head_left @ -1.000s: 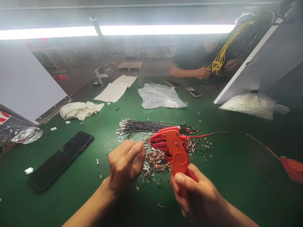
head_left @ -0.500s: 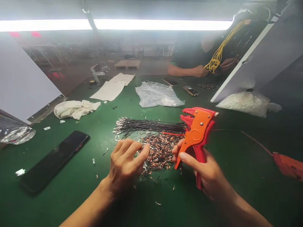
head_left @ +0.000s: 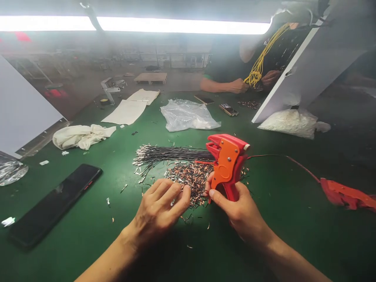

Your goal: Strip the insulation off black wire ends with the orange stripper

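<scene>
My right hand (head_left: 245, 213) is wrapped around the handles of an orange and red wire stripper (head_left: 227, 162), held upright with its jaws facing left. Right fingertips show to the left of the orange handle, beside the scrap pile. My left hand (head_left: 164, 205) hovers at the near left side of a pile of short black and copper-coloured wire scraps (head_left: 192, 176). Its fingers are curled with thumb and forefinger close together; whatever they may hold is hidden. Behind the pile lies a bundle of black wires (head_left: 173, 152) with metal terminals at its left end.
A black phone (head_left: 55, 205) lies left, near a white cloth (head_left: 84, 136). A clear plastic bag (head_left: 189, 115) and paper sheets (head_left: 129, 109) lie farther back. Another red and orange tool (head_left: 346, 194) rests right. Across the table a person's hands (head_left: 239, 86) hold yellow wires (head_left: 261, 58).
The whole view has shifted, so the table's things sit farther left. My right hand with the wire stripper has come closer to my left hand. My left hand stays curled near the pile.
</scene>
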Tool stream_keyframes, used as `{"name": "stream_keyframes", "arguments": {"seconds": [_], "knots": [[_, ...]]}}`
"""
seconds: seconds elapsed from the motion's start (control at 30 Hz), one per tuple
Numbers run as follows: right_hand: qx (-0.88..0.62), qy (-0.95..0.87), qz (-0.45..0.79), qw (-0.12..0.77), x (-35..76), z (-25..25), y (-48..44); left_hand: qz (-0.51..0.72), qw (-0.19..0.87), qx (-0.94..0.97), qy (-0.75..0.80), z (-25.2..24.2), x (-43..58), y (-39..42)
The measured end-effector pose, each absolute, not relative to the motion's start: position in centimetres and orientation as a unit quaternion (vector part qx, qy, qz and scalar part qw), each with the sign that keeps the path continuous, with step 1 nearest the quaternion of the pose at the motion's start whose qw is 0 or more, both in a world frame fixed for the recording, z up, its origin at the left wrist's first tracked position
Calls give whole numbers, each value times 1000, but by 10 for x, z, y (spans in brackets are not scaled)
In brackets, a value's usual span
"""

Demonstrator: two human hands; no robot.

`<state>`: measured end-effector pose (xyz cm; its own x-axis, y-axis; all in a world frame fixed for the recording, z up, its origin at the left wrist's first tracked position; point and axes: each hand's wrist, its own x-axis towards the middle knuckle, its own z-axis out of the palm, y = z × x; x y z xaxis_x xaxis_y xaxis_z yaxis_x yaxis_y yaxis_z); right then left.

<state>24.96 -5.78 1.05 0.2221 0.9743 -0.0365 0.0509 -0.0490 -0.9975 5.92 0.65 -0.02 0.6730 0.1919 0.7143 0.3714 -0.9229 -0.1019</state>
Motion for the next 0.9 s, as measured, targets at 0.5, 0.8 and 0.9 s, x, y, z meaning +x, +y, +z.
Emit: {"name": "stream_keyframes", "arguments": {"seconds": [0.5, 0.8, 0.9], "knots": [[-586, -416, 458, 522, 251, 11, -56, -317, 128, -927, -156, -5, 63, 4], [-639, -506, 327, 477, 257, -3, -57, -295, 102, -940, -139, -5, 73, -8], [-649, -512, 315, 467, 259, -10, -56, -294, 91, -941, -143, -11, 76, -12]]}}
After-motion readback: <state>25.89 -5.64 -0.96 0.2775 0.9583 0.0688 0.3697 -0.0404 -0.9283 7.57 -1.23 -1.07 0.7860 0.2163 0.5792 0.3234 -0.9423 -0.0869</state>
